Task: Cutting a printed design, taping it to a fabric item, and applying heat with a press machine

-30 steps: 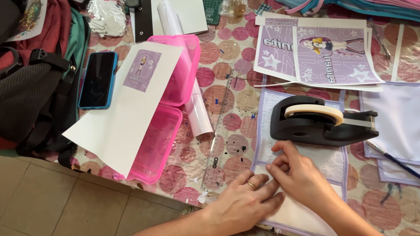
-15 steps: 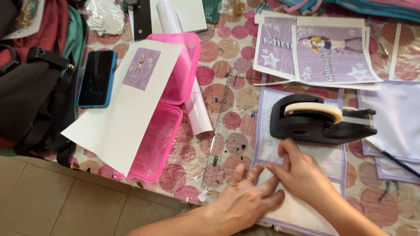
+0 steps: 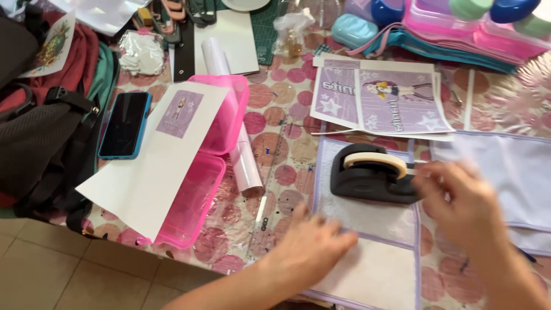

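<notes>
Printed sheets, phone screen and boxes on the dotted table

Phone (image 3: 124, 124), dark screen, blue case, far left; white sheet (image 3: 155, 163) with small purple label (image 3: 180, 113) across the open pink box (image 3: 221, 143); purple printed sheets (image 3: 381, 103) far right; pink lidded boxes (image 3: 459, 26) far right corner.

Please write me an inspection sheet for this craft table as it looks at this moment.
Surface: table under a cloth with pink dots, crowded.
Job's things: black tape dispenser on a lilac-edged sheet.
Clutter: open pink box under a white sheet, phone, clear ruler, white roll, purple prints.
Grippers: left hand flat on the lilac-edged sheet; right hand, blurred, at the dispenser's cutter end, grip unclear.
Cables: nothing seen.
Surroundings: backpack at the left edge, tiled floor below.
</notes>
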